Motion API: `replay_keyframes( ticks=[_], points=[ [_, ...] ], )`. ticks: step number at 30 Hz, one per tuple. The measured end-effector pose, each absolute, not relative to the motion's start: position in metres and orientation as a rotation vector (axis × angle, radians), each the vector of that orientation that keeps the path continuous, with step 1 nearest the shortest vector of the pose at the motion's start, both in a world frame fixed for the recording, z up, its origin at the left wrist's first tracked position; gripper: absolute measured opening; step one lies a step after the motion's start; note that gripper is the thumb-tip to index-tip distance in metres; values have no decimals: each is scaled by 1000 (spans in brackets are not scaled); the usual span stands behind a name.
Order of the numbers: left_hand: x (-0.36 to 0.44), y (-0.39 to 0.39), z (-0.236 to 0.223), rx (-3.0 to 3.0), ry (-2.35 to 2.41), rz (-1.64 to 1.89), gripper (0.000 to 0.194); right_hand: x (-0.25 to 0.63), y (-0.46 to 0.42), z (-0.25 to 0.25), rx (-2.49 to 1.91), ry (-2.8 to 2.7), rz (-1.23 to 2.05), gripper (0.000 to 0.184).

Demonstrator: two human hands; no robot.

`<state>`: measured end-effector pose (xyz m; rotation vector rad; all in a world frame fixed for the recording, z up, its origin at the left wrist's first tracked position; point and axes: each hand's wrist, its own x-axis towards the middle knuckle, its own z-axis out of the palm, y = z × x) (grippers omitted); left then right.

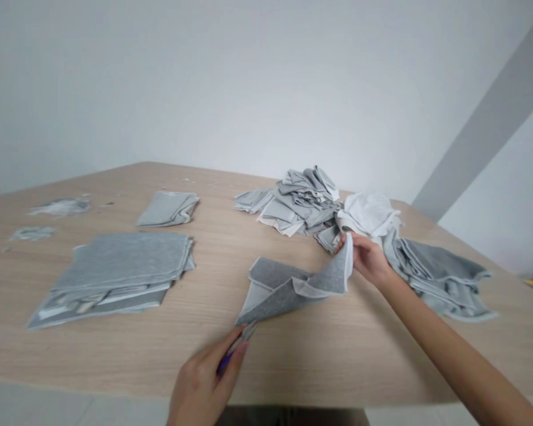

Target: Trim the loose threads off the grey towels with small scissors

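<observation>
In my left hand (208, 376) is a pair of thread snips (249, 331) with purple handles, partly hidden by my fingers. The tips of the snips are beside the lower left corner of a grey cloth (286, 296) with pale edges; I cannot tell if they touch it. My right hand (368, 260) pinches the cloth's right end and lifts it off the table. The rest of the cloth lies folded over itself, its lighter underside partly showing.
A neat stack of grey cloths (124, 260) lies at the left, with a smaller folded cloth (169, 209) behind it. Thread scraps (62, 206) dot the far left of the wooden table (222, 254). A heap of grey cloths (304, 198), white cloth (371, 213) and darker cloths (444, 272) sit right.
</observation>
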<state>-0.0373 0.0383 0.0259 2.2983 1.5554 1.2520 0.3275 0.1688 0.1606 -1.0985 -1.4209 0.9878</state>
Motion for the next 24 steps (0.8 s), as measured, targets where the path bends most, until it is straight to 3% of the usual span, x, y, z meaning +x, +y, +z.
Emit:
replay_keyframes(
  ticks=[7,14,19,24],
  points=[
    [-40,40,25,2360,1528,1258,33,397,119,96,-1311,-1443,974,17],
    [-40,40,27,2313,1516,1285,33,432,80,65,-1580,-1516,799,20],
    [-41,40,25,2190,1581,1300,37,394,77,87,-1625,-1629,282,22],
    [-43,41,23,1980,1796,1323,47,299,89,102,-1436,-2020,367,23]
  ],
)
